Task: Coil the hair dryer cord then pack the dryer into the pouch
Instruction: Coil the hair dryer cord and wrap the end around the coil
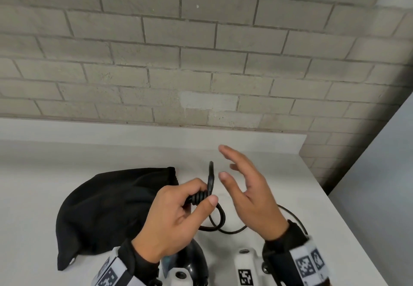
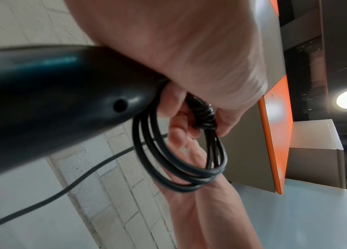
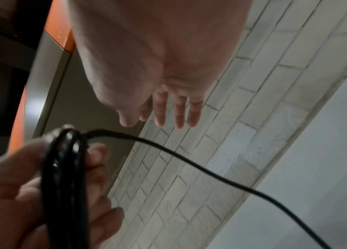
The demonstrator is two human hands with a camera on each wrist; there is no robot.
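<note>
Black rubber-sheathed cord point(image 1: 209, 187): round in section, smooth, with a slight sheen; gathered into several loops, with a free run trailing over the counter point(image 1: 290, 174) toward the right.
Cord, handling: judged light and springy; loops likely to uncoil if the pinch slackens; best held where the strands cross, at the ribbed strain relief point(image 2: 205, 116).
Hair dryer point(image 2: 51, 94): glossy black hard plastic, rounded tapering body with a small round hole near its end; sits close under the left wrist, low in the head view.
Hair dryer, handling: judged rigid, smooth and somewhat slippery, much heavier than its cord; best taken by the body or handle, never hung from the cord.
Pouch point(image 1: 107, 209): matte black soft cloth, slumped flat on the counter, left of the hands, gathered mouth facing right; limp, so likely needs one hand to hold it open.
Left hand point(image 1: 176, 218): fingers and thumb curled round the coiled bundle, pinching it at the ribbed section.
Right hand point(image 1: 248, 189): fingers spread and nearly straight, holding nothing, just beside the coil.
Counter: pale, flat, matte surface.
Wall point(image 1: 201, 51): grey rough brick with recessed joints.
Stage, as judged: coiling partly done; packing not begun.
</note>
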